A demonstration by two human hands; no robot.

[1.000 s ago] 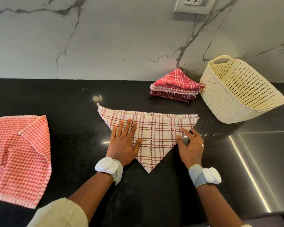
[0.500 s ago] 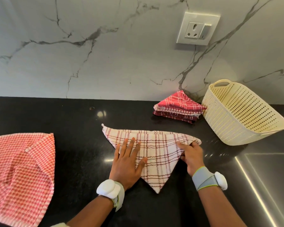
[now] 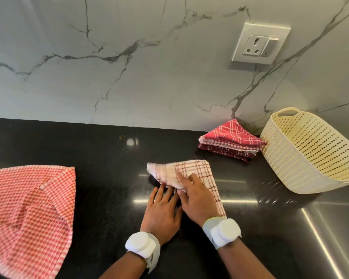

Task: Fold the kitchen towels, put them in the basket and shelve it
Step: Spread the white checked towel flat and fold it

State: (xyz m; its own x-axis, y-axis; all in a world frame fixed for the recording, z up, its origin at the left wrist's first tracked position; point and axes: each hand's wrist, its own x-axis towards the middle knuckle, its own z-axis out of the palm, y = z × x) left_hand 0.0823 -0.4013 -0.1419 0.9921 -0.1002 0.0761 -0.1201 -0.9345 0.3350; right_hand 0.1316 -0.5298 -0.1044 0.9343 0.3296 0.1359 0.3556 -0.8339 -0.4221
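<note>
Since half a second ago: right corner of white checked towel [image 3: 191, 174] carried over to the left | right hand [image 3: 197, 200] pinching the folded flap; left hand [image 3: 161, 214] flat on table [image 3: 101, 150], fingers under flap | folded stack [image 3: 230, 141] touching basket [image 3: 310, 158]; red towel [image 3: 28, 214] far left

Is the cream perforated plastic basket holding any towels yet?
No, the cream perforated plastic basket shows only bare walls; the folded red towel stack sits beside it.
</note>
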